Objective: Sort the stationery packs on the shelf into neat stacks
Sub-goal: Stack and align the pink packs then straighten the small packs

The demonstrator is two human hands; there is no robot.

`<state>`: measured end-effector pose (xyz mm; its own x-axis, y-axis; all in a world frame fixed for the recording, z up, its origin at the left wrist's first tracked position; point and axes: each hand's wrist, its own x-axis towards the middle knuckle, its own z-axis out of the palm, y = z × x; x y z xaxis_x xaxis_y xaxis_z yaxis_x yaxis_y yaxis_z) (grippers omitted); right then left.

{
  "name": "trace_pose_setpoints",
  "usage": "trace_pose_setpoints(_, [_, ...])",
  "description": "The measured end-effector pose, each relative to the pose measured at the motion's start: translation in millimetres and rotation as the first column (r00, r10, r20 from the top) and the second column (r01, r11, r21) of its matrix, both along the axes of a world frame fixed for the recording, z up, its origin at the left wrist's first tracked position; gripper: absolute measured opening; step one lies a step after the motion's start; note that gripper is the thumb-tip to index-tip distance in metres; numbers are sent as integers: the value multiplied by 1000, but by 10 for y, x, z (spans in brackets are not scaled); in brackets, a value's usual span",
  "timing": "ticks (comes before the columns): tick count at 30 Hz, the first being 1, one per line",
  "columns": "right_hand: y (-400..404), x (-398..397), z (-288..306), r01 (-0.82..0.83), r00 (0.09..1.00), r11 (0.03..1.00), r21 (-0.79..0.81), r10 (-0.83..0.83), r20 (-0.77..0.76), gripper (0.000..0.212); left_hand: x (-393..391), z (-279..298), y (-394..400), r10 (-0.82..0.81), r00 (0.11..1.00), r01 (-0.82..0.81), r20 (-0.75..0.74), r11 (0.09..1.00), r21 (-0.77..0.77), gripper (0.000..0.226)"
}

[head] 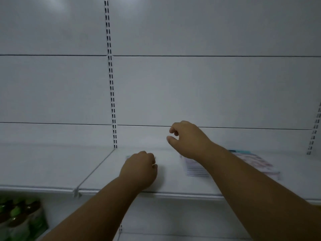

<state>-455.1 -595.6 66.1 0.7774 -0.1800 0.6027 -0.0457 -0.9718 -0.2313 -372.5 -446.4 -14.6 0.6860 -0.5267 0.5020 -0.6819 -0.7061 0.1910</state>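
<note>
My left hand (139, 169) lies knuckles-up on the white shelf (170, 186), its fingers curled down over a pale stationery pack (128, 157). Only thin edges of that pack show on either side of the knuckles. My right hand (188, 140) hovers higher and further back, with thumb and forefinger slightly apart and nothing between them. Under my right forearm lies a stack of lined packs (196, 170). To the right of it lies a pinkish pack with a blue top (255, 162), tilted and blurred.
The shelf's back wall is white panels with a slotted upright (112, 108) left of centre and another (315, 129) at the far right. A shelf divider (94, 169) runs to the front edge. Green-capped bottles (19, 218) stand on the lower shelf at bottom left.
</note>
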Motion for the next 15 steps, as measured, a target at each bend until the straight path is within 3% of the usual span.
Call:
trace_pose_setpoints(5, [424,396,-293,56,993,996,68,-48,-108,29,475,-60,520,40,999,-40,-20,999,-17,28])
trace_pose_setpoints(9, [499,529,-553,111,961,985,135,-72,-267,33,717,-72,669,85,990,-75,-110,993,89,40])
trace_pose_setpoints(12, [564,564,-756,163,941,976,144,-110,-321,35,816,-120,720,65,991,-54,-121,995,87,27])
trace_pose_setpoints(15, [605,593,-869,222,926,963,152,-159,-341,24,867,-173,722,64,985,-61,-163,998,18,20])
